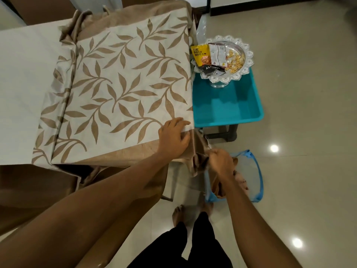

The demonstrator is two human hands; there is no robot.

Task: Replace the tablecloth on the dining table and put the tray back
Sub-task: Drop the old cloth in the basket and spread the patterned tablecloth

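A cream tablecloth [123, 89] with tan leaf print and a tan border lies partly unfolded over the right part of the dining table [23, 78]. My left hand [174, 137] presses flat on its near right corner. Below the table edge, my right hand [220, 161] pinches the hanging tan border of the cloth. A silver scalloped tray [245, 55] holding snack packets and nuts stands on a turquoise tub to the right of the table.
The turquoise tub [228, 105] rests on a dark stool [222, 133] beside the table. A blue-rimmed mesh basket [249, 176] with cloth inside sits on the tiled floor by my feet. A brown chair [29, 190] is at the near left.
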